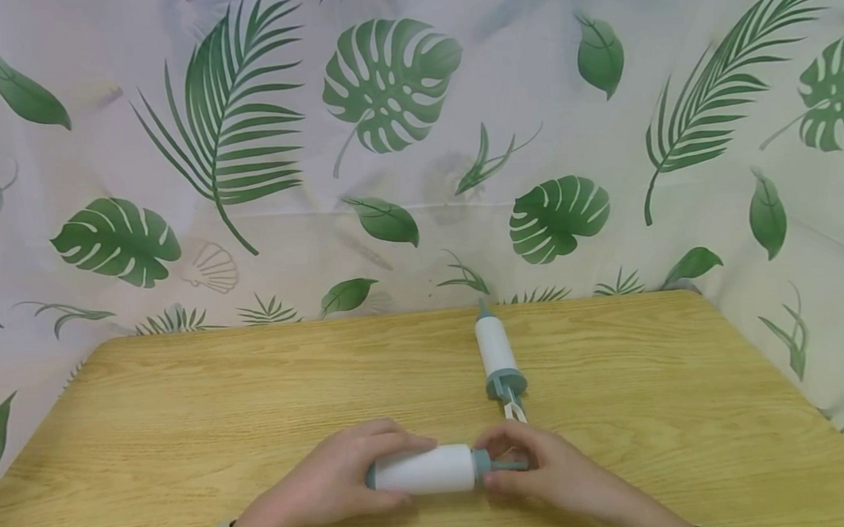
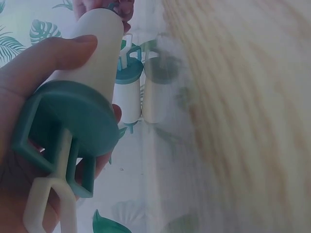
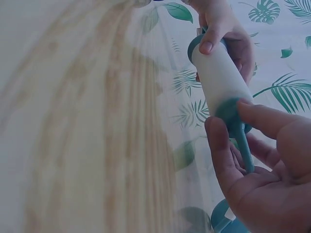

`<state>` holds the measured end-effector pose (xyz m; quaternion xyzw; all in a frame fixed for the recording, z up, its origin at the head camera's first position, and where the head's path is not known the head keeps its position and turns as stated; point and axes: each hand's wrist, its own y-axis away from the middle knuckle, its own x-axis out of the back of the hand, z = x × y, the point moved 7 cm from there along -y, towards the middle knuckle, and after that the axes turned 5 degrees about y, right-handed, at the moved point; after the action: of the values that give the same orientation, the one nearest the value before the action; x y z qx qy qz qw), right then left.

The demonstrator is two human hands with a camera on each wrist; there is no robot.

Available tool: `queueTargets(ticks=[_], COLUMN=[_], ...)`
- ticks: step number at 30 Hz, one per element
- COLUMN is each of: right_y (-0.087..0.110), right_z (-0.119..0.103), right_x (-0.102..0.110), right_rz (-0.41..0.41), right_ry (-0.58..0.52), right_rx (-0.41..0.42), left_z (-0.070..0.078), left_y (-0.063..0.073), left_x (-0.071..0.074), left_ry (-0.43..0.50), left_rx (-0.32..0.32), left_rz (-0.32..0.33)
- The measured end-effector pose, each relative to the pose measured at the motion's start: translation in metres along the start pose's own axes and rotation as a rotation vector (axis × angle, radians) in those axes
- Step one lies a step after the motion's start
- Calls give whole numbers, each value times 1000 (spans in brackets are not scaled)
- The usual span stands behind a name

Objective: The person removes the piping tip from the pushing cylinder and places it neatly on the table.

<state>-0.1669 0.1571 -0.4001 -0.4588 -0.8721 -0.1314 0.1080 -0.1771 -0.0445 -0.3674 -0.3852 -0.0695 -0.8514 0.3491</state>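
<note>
A white balloon pump (image 1: 433, 470) with teal end caps lies sideways between both hands, near the front of the table. My left hand (image 1: 347, 474) grips its barrel at the handle end, thumb across the white wall in the left wrist view. Behind that hand's grip, the teal collar (image 2: 73, 111) and white pull handle (image 2: 48, 204) stick out. At the other end, my right hand (image 1: 540, 468) pinches the teal nozzle cap between thumb and fingers. The thin nozzle (image 3: 245, 150) points into the right palm.
A second balloon pump (image 1: 496, 347) lies just beyond the right hand, its nozzle toward the table's back edge. The wooden table (image 1: 256, 383) meets a leaf-printed curtain (image 1: 417, 176) at the back.
</note>
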Motion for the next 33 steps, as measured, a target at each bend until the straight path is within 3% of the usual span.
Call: queueTargets(ticks=[9, 16, 22, 29, 33], right_y=[0, 1, 1, 0, 0], right_z=[2, 4, 3, 4, 3], right_x=[-3, -2, 0, -3, -2], right_rz=[-46, -19, -12, -41, -13], right_ry=[-9, -35, 44, -65, -47], right_rx=[2, -21, -23, -27, -18], left_z=[0, 1, 0, -1, -1], left_y=[0, 0, 0, 0, 0], left_x=[0, 0, -1, -1, -1], left_ry=[-4, -12, 10, 10, 5], left_rx=[-20, -27, -2, 9, 6], left_rz=[8, 5, -15, -19, -15])
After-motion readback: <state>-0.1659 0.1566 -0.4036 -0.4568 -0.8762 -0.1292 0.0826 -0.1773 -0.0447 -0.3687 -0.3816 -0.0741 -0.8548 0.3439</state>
